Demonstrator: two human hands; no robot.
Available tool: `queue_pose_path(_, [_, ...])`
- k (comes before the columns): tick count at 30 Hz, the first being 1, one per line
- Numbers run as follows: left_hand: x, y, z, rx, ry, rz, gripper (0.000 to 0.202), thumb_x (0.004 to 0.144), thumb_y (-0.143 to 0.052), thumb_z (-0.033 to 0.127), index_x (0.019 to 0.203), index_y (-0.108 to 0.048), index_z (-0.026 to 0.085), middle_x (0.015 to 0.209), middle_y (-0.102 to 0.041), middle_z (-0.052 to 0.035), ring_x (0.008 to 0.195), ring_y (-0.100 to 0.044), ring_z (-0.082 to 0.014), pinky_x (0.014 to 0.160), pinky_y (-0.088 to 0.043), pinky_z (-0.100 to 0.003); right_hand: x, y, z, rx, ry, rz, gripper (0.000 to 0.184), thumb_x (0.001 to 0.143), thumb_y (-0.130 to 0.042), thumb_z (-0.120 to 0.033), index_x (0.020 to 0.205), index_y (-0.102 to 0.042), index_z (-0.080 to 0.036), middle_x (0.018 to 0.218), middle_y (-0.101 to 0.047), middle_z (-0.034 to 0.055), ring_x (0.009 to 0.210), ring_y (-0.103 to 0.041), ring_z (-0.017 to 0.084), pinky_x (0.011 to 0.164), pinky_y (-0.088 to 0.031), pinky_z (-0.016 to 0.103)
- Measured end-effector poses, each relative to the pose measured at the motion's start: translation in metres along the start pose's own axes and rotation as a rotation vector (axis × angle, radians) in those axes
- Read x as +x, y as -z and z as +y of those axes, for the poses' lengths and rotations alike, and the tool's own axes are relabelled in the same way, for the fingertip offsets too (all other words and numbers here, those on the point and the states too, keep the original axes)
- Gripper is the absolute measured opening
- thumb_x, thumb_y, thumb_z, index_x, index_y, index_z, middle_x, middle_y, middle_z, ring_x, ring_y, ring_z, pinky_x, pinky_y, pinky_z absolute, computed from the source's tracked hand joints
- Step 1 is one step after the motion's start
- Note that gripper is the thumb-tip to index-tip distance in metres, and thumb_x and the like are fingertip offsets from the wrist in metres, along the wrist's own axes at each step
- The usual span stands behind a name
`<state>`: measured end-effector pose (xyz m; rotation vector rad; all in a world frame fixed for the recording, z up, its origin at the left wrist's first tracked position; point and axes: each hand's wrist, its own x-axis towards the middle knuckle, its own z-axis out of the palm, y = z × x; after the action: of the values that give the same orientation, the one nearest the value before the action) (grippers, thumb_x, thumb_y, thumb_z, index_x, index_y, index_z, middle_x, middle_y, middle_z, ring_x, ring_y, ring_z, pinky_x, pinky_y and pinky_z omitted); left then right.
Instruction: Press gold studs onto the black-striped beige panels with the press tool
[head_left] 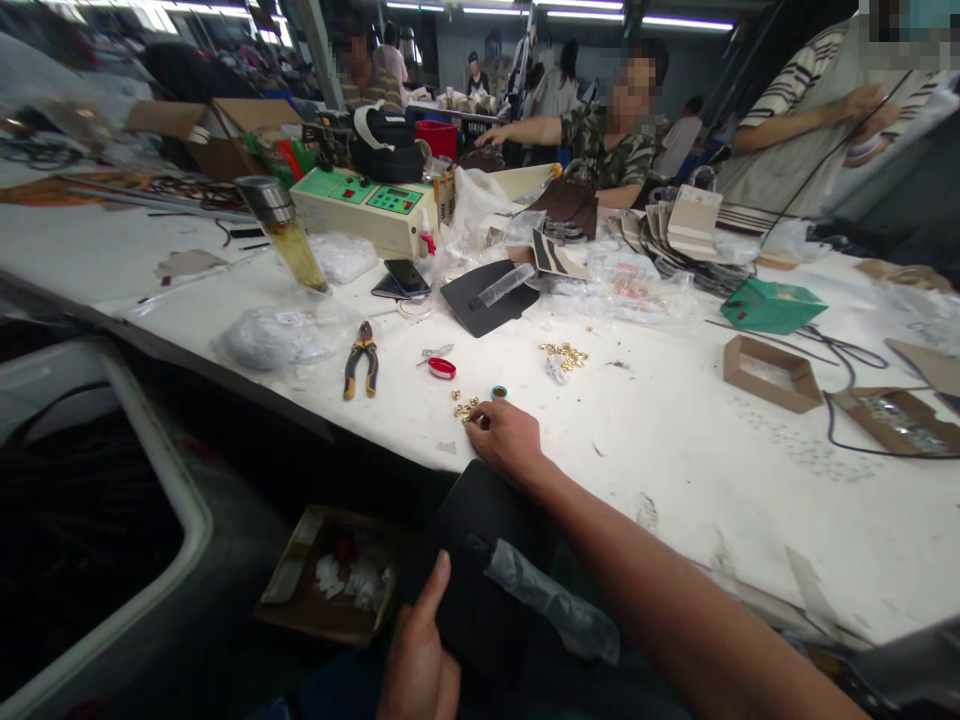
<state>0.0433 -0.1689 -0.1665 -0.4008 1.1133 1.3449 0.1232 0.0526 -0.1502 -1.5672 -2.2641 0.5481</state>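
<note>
My left hand grips a black leather-like panel below the table edge, thumb lying on its face. A strap wrapped in clear plastic is fixed to that panel and hangs toward the lower right. My right hand rests on the white table, fingertips pinched together at a small pile of gold-coloured metal pieces; whatever is between the fingertips is too small to make out. Just beyond this hand sits a small teal-rimmed round item. A red oval ring-shaped item lies farther left.
Pliers, a phone, a glass bottle and another black panel lie or stand on the table. More gold pieces lie beyond. An open carton is below. Co-workers are across the table.
</note>
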Motion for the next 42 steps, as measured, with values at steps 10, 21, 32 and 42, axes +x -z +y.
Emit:
queue_pose_path(10, [-0.018,-0.006,0.000,0.007,-0.128,-0.021,0.054,0.094,-0.073,0.026,0.147,-0.062,0.022,0.128,-0.078,-0.0120,0.126,-0.070,-0.0322,0.113,-0.054,-0.052,-0.002,0.001,0.006,-0.001,0.052,-0.005,0.019,0.091,-0.063,-0.036,0.104,-0.073,-0.028,0.106,-0.075,0.0019,0.091,-0.069,0.021,0.078,-0.045,0.031])
queue_pose_path(21, [-0.021,-0.004,0.000,0.070,-0.236,0.025,0.047,0.091,-0.077,0.031,0.137,-0.070,0.028,0.124,-0.080,-0.0083,0.127,-0.070,-0.0316,0.110,-0.058,-0.051,-0.002,0.000,0.001,0.074,0.051,0.037,0.012,0.090,-0.065,-0.032,0.093,-0.075,-0.024,0.099,-0.076,0.0031,0.088,-0.069,0.021,0.076,-0.046,0.030])
queue_pose_path(32, [-0.024,-0.027,-0.008,0.489,-0.496,-0.060,0.052,0.086,-0.080,0.053,0.125,-0.077,0.018,0.117,-0.081,-0.0106,0.128,-0.069,-0.0325,0.119,-0.049,-0.049,-0.126,0.105,0.043,0.483,0.117,-0.091,0.011,0.087,-0.069,-0.018,0.095,-0.076,-0.022,0.079,-0.074,-0.0016,0.069,-0.066,0.013,0.064,-0.047,0.024])
queue_pose_path(42, [-0.054,-0.061,-0.028,0.658,-0.613,-0.187,0.062,0.081,-0.085,0.055,0.129,-0.076,0.017,0.120,-0.080,-0.0112,0.123,-0.070,-0.0348,0.116,-0.051,-0.051,-0.173,0.110,0.052,0.885,-0.096,-0.107,0.006,0.083,-0.083,-0.022,0.087,-0.079,-0.020,0.081,-0.078,-0.0021,0.075,-0.069,0.014,0.067,-0.050,0.023])
